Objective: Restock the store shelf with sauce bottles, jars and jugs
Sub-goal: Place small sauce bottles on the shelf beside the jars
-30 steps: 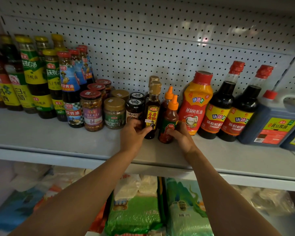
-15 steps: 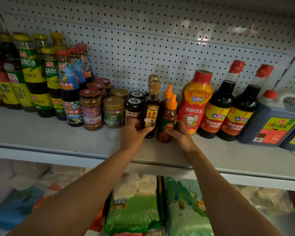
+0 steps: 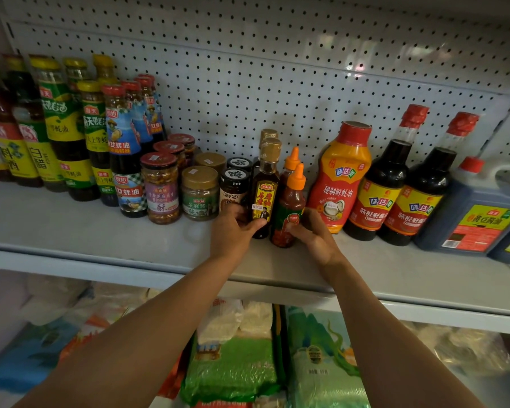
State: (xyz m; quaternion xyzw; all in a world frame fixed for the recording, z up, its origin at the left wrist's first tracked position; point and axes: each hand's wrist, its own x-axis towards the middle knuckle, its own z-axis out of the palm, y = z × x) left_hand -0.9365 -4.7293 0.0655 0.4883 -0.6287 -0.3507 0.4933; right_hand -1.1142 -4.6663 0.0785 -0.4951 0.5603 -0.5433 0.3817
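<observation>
Gold-capped bottle (image 3: 265, 198) in left hand (image 3: 233, 234) grip, orange-capped bottle (image 3: 289, 210) in right hand (image 3: 315, 237) grip

We see a dark glass bottle with gold cap and yellow label (image 3: 265, 189), a red sauce bottle with orange nozzle cap (image 3: 289, 207), a red-orange squeeze bottle (image 3: 340, 175), a white pegboard dotted with black holes (image 3: 248, 83), and a blue jug with red cap (image 3: 477, 213).
</observation>
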